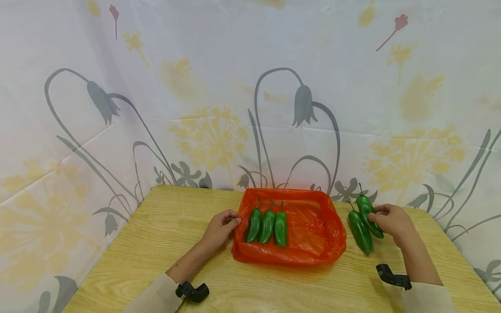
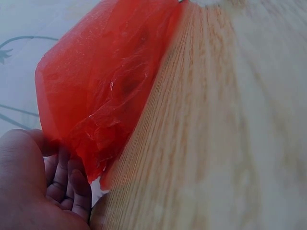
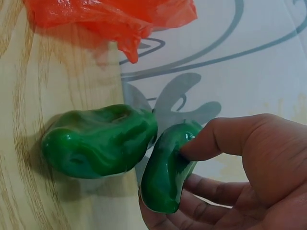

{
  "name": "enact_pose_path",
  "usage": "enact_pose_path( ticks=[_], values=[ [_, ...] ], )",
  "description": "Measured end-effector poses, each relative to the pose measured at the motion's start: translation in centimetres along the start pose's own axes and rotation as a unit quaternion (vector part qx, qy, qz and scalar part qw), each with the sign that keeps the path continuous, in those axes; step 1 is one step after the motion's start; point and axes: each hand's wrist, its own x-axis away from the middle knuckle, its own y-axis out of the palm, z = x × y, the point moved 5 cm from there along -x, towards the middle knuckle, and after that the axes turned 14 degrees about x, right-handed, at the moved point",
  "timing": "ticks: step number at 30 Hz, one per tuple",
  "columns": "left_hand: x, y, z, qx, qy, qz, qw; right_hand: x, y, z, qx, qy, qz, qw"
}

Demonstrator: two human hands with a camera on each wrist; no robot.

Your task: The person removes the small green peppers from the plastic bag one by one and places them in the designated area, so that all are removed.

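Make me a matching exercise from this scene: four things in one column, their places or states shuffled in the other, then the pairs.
Things:
1. left hand
2. right hand
3. three peppers
4. loose pepper

Places or states:
A. lying in a row on the orange bag
B. on the table, right of the bag
C. pinching the bag's left edge
D. gripping a pepper

Pairs: 1-C, 2-D, 3-A, 4-B

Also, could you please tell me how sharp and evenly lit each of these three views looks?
Head view: evenly lit and sharp, the wooden table edge bowed by the wide lens. Left wrist view: the translucent orange plastic bag is fairly sharp, the table's far grain smears soft. Right wrist view: glossy green peppers carry pale glare, and the right hand is close and slightly soft.
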Motion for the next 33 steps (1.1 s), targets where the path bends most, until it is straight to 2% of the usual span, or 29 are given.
enact_pose_path(
  ticks=[12,20,33],
  values=[
    [0.0,0.0,-0.1,-0.004,0.0,0.004,1.0,0.0,-0.1,1.0,0.017,0.007,0.0,0.9998],
    [0.0,0.1,-0.1,-0.005,0.002,-0.002,1.0,0.1,-0.3,1.6,0.067,0.034,0.0,0.9972],
    [0.2,0.0,-0.1,-0.009,0.002,0.0,1.0,0.2,-0.3,1.9,0.102,0.03,-0.003,0.9943]
  ],
)
